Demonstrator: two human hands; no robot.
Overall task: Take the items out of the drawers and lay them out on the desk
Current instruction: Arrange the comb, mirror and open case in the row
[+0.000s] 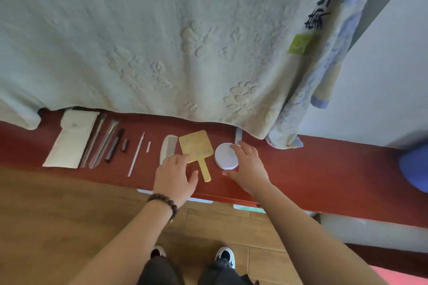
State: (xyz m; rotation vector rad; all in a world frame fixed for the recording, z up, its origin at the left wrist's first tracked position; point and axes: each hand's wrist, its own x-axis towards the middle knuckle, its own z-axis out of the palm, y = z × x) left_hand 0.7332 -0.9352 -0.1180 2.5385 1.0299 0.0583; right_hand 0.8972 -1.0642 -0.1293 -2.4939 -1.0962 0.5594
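Note:
A row of items lies on the red desk surface. From the left come a white pouch, slim brushes, a dark pen-like stick, a small dark cap, a thin white stick, a white comb, a yellow hand mirror and a round white jar. My left hand rests with relaxed fingers on the mirror's lower left edge. Around the jar's right side curl the fingers and thumb of my right hand.
A pale embossed blanket hangs over the desk's far edge, with a patterned cloth at its right. A blue object sits at the far right. Wooden floor and my shoes are below.

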